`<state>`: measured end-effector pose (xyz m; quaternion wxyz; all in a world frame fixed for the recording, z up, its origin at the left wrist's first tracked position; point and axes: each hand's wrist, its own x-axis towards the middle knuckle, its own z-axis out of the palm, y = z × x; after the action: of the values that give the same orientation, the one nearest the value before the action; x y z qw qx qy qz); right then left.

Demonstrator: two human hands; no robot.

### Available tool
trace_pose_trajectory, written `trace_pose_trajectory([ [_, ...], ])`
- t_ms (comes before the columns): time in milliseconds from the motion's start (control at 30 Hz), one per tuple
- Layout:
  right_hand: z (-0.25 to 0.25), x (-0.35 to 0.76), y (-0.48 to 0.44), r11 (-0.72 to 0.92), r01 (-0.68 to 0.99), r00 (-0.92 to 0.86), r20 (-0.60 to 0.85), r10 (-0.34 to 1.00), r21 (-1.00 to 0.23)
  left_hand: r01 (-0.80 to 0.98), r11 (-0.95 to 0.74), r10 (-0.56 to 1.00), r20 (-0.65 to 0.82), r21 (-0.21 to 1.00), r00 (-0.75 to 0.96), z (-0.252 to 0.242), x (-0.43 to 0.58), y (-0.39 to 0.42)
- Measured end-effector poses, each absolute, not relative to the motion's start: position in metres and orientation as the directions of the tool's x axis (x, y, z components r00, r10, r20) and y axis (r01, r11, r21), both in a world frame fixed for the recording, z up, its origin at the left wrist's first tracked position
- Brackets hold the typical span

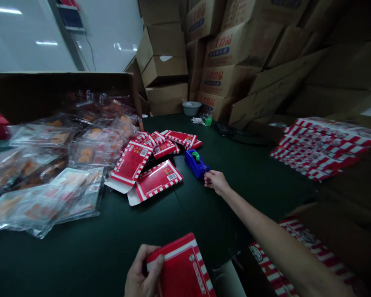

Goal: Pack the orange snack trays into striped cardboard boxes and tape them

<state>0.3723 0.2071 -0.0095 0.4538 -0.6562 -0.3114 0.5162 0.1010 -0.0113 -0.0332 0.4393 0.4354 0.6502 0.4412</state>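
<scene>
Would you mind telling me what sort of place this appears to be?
It looks like a packing workroom, probably for food: clear plastic packets are heaped near red-and-white striped boxes, with large printed cardboard cartons stacked behind.

Striped red box [179, 274], blue tape dispenser [191, 166]

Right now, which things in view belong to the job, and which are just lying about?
Likely in use: red box in left hand; blue tape dispenser at right hand; loose red boxes; bagged packs.
Seemingly lying about: grey bowl; brown cartons.
</scene>
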Motion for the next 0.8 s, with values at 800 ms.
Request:
trace_pose_trajectory([
  [800, 0.053, 0.278, -0.010, -0.374, -0.383, -0.407, -0.209, 0.889, -0.845, 0.570, -0.703, 0.549, 0.834, 0.425, 0.056, 0.047, 0.125, -0.034],
])
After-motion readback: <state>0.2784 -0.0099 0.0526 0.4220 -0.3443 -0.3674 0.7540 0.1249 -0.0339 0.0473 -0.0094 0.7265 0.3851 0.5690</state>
